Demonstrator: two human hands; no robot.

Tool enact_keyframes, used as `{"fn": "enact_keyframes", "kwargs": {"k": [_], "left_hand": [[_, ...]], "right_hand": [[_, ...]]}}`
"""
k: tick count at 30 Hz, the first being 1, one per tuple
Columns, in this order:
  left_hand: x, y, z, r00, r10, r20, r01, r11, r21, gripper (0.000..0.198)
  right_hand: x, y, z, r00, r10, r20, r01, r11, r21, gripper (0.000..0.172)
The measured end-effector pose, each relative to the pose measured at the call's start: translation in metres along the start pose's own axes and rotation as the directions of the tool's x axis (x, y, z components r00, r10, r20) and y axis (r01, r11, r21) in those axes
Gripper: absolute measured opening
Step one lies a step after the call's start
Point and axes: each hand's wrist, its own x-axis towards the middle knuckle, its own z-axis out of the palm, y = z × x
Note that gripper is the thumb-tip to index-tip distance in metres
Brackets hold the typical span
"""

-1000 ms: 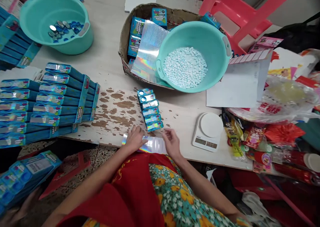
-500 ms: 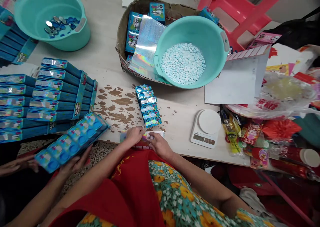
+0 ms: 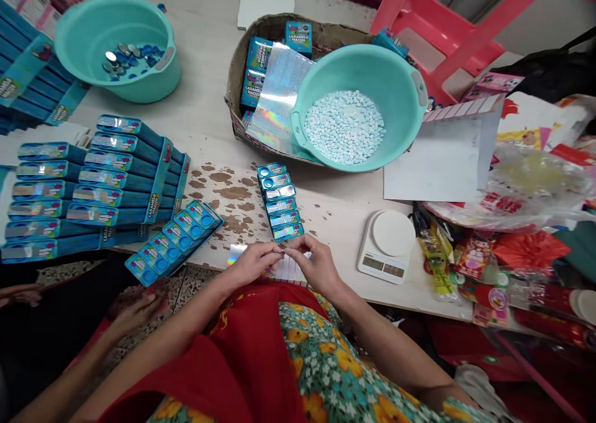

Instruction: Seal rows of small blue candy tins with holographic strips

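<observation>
My left hand (image 3: 254, 263) and my right hand (image 3: 317, 265) meet fingertip to fingertip at the near table edge. Both are pinched on a tiny piece that is too small to name. Under them lies a holographic sticker sheet (image 3: 236, 255), partly hidden by my fingers. Just beyond my fingertips, a row of several small blue tins (image 3: 280, 202) runs away from me on the stained board.
A teal bowl (image 3: 406, 69) of white candies sits in a cardboard tray, and a second teal bowl (image 3: 161, 78) holds caps. Stacked blue boxes (image 3: 93, 187) fill the left. A white scale (image 3: 388, 243) stands right. A co-worker's hand (image 3: 135, 311) is below a pack of tins (image 3: 174, 240).
My hands rose from the sticker sheet and came together in a pinch. The co-worker brought a pack of tins in from the left and set it against the table edge.
</observation>
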Motion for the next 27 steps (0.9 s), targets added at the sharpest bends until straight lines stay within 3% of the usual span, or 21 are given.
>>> {"fn": "enact_keyframes", "kwargs": {"k": [3, 7, 10, 13, 19, 21, 24, 27], "left_hand": [[0.011, 0.014, -0.02, 0.998, -0.002, -0.061, 0.001, 1.0, -0.007, 0.028], [0.044, 0.027, -0.067, 0.968, 0.093, -0.231, -0.079, 0.995, 0.067, 0.023], [0.072, 0.028, -0.098, 0.948, 0.154, -0.279, -0.115, 0.982, 0.152, 0.017], [0.095, 0.019, -0.116, 0.934, 0.166, -0.318, -0.112, 0.977, 0.18, 0.012], [0.113, -0.008, -0.119, 0.93, 0.098, -0.355, -0.121, 0.992, -0.043, 0.013], [0.115, -0.009, -0.115, 0.922, 0.044, -0.384, -0.09, 0.991, -0.102, 0.013], [0.12, -0.007, -0.105, 0.896, -0.105, -0.432, 0.078, 0.994, -0.08, 0.016], [0.122, -0.015, -0.093, 0.828, -0.199, -0.525, 0.261, 0.964, 0.046, 0.022]], "right_hand": [[0.031, -0.005, 0.004, 0.987, -0.01, -0.159, 0.002, 0.999, -0.055, 0.017], [0.091, -0.006, 0.016, 0.927, -0.113, -0.357, 0.051, 0.983, -0.178, 0.014], [0.133, -0.004, 0.025, 0.903, -0.111, -0.415, 0.008, 0.97, -0.243, 0.012], [0.16, 0.003, 0.034, 0.902, -0.059, -0.428, -0.066, 0.961, -0.269, 0.011], [0.174, 0.016, 0.043, 0.898, 0.01, -0.44, -0.149, 0.947, -0.283, 0.007], [0.175, 0.017, 0.043, 0.892, 0.024, -0.452, -0.173, 0.941, -0.291, 0.016], [0.179, 0.017, 0.043, 0.894, 0.042, -0.446, -0.203, 0.925, -0.32, 0.027], [0.183, 0.017, 0.039, 0.9, 0.023, -0.436, -0.193, 0.917, -0.35, 0.019]]}}
